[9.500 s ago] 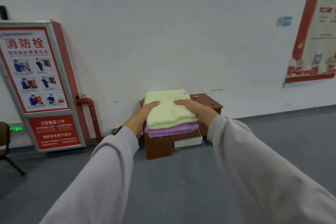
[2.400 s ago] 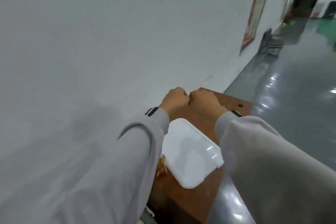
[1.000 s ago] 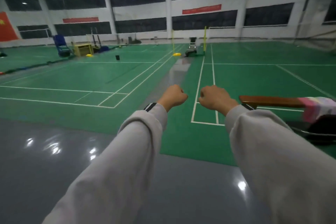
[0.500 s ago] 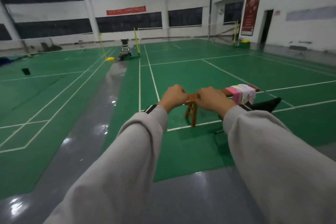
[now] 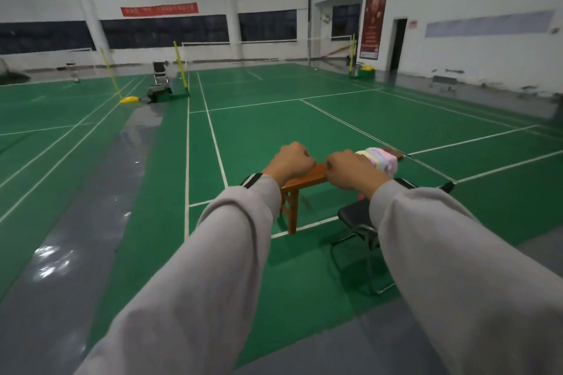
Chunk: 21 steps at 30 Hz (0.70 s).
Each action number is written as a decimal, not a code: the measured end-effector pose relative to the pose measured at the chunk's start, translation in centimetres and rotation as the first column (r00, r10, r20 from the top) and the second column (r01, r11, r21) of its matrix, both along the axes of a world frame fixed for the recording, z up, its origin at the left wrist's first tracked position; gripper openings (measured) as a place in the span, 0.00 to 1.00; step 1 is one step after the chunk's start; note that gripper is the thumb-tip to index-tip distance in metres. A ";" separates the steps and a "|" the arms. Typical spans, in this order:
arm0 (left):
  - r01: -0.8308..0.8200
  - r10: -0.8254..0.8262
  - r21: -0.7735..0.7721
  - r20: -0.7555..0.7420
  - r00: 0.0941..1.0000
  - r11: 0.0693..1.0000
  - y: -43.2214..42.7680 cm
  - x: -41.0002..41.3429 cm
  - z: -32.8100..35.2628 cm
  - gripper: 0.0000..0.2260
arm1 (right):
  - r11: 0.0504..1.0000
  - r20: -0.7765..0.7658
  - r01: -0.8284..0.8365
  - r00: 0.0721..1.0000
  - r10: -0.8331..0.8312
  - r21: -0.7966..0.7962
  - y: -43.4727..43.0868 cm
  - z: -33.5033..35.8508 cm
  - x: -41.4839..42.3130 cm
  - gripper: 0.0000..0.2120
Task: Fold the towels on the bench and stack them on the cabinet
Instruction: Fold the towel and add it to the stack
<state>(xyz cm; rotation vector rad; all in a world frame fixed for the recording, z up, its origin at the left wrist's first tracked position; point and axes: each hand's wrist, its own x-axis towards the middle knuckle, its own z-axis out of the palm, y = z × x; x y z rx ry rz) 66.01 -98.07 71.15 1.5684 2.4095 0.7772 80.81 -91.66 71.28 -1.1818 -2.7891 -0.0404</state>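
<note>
Both fists were balled up with nothing in them, left hand (image 5: 291, 161) and right hand (image 5: 350, 172). The towels (image 5: 382, 158) sat heaped at the far end of the bench (image 5: 307, 179). They looked soft, light and floppy, so I'd have pinched two corners along one edge.

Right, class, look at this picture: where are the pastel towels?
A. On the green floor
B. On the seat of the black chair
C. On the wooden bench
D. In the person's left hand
C: the towels lie on the wooden bench, toward its far end, while the left hand and right hand are closed fists holding nothing.
</note>
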 end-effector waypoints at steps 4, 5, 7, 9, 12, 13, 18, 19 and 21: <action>0.067 -0.067 0.018 -0.012 0.998 0.998 9.4 -6.0 -1.3 0.04 | 0.999 0.015 0.033 0.999 -0.033 0.030 8.7 -1.1 -6.2 0.09; 0.086 -0.086 0.024 -0.008 0.996 0.996 11.8 -7.6 -1.5 0.03 | 0.999 0.021 0.039 0.999 -0.040 0.037 10.8 -1.3 -7.8 0.10; 0.118 -0.118 0.020 -0.003 0.993 0.993 16.4 -11.0 -1.6 0.03 | 0.997 0.041 0.048 0.998 -0.050 0.053 14.8 -1.2 -11.1 0.10; 0.134 -0.134 -0.005 -0.006 0.991 0.991 20.7 -14.2 -1.0 0.04 | 0.996 0.058 0.058 0.996 -0.062 0.066 18.6 -0.5 -14.3 0.10; 0.158 -0.159 -0.034 -0.023 0.987 0.987 26.9 -18.6 0.1 0.09 | 0.995 0.014 0.068 0.998 -0.069 0.069 24.1 1.0 -19.0 0.12; 0.173 -0.174 -0.040 -0.033 0.984 0.984 28.9 -19.8 0.2 0.09 | 0.995 0.002 0.068 0.998 -0.068 0.070 25.8 1.3 -20.4 0.12; 0.213 -0.217 -0.072 -0.056 0.975 0.974 38.0 -25.0 0.2 0.11 | 0.994 -0.003 0.091 0.996 -0.091 0.061 34.1 1.4 -26.2 0.12; 0.218 -0.221 -0.070 -0.050 0.974 0.973 39.8 -26.0 0.3 0.11 | 0.993 -0.008 0.099 0.995 -0.099 0.056 35.8 1.3 -27.2 0.11; 0.232 -0.235 -0.064 -0.050 0.971 0.971 43.5 -27.9 0.2 0.10 | 0.992 -0.005 0.110 0.994 -0.110 0.063 39.5 0.9 -29.2 0.12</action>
